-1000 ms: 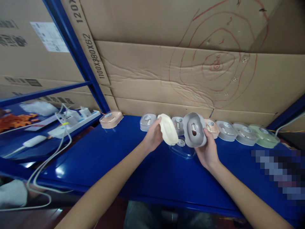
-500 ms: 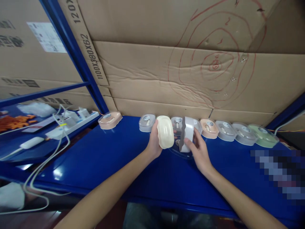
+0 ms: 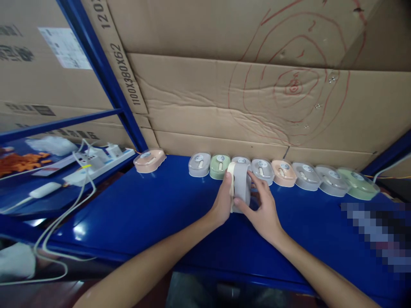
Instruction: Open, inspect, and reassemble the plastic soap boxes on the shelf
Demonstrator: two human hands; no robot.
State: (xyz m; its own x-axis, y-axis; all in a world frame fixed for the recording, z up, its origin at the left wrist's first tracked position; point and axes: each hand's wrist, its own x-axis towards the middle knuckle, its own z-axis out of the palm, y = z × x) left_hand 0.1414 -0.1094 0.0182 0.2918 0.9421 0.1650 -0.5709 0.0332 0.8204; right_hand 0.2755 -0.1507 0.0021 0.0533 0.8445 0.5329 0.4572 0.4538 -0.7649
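Observation:
Above the blue shelf, my left hand [image 3: 222, 202] grips a cream plastic dish [image 3: 231, 170] from the left, its thumb along the near side. The dish stands on edge against the wavy rim of a grey plastic soap box base [image 3: 240, 186]. Fingers of my right hand [image 3: 266, 208] close round that grey base from the right, thumb low on its side. Whether the two parts are fully seated together I cannot tell. A green soap box [image 3: 219, 167] and a grey soap box [image 3: 262, 172], both with clear lids, stand just behind my hands.
More lidded soap boxes line the back of the blue shelf [image 3: 144, 214], among them a peach box [image 3: 149, 161] apart at the left. A white power strip [image 3: 105, 164] with cables [image 3: 66, 209] lies left. A cardboard wall [image 3: 199, 98] rises behind. A pixelated patch covers the right.
The cream dish and grey base, apart before, are now brought together edge-on. My left hand moved right and turned the dish; my right hand moved slightly left. A green box shows behind.

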